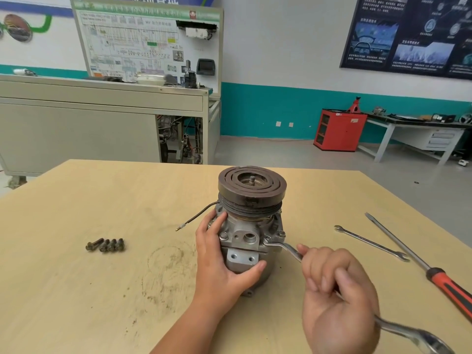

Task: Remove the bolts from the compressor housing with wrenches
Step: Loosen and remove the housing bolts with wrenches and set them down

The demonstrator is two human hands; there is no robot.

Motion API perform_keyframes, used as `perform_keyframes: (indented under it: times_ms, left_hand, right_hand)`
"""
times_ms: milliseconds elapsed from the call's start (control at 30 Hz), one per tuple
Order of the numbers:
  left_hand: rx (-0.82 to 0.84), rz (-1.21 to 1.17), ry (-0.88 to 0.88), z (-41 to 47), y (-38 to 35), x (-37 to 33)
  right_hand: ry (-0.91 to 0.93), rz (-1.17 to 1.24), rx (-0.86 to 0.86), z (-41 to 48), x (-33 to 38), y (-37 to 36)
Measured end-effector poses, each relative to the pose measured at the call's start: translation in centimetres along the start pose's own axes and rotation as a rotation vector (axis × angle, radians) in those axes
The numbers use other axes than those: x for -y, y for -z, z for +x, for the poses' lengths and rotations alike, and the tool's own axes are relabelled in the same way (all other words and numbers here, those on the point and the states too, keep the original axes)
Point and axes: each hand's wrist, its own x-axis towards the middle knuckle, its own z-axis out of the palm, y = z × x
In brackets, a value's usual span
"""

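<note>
Compressor stands upright near the middle of the table, long axis vertical. The dark grooved pulley faces up, with the shaft stub pointing at the ceiling. The compressor housing sits below the pulley, its port block facing the camera.

Left hand: grip wrapped round the left side of the housing, fingertips on the upper flange, thumb across the lower block.

Right hand: grip clamped on the shank of a combination wrench, fingers curled over it. The wrench's far end sits at the front-right flange corner, at a bolt there; the seating itself is too small to confirm. The wrench's long axis runs from that corner toward the lower right, and its near end sticks out past the palm.

A bolt head shows in the front-left flange.

Loose bolts lie in a row on the table, well to the left of the compressor.

A thin wire leaves the housing and points left.

To the right, a second wrench and a red-handled screwdriver lie roughly parallel, both running diagonally.
</note>
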Motion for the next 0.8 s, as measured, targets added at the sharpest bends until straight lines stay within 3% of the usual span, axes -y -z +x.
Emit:
perform_keyframes:
  times_ms: [167,233,433,533,800]
  left_hand:
    - [-0.013,-0.004,-0.017,-0.1,-0.1,0.1]
    - [-0.035,-0.008,-0.038,-0.1,-0.2,-0.1]
    - [-0.104,0.14,-0.306,-0.3,-1.0,-1.0]
    - [-0.08,0.264,-0.328,-0.3,-1.2,-1.3]
    - [-0.047,0.204,-0.268,-0.5,-1.1,-1.8]
  right_hand:
    - [0.024,-0.211,0.241,0.0,0.2,0.7]
    - [-0.015,-0.173,0.323,1.4,0.6,1.2]
    - [-0.637,0.323,0.056,9.0,-1.0,3.4]
    - [-0.805,0.398,0.091,10.6,-2.7,4.0]
    - [-0.83,-0.313,0.857,12.1,2.2,8.7]
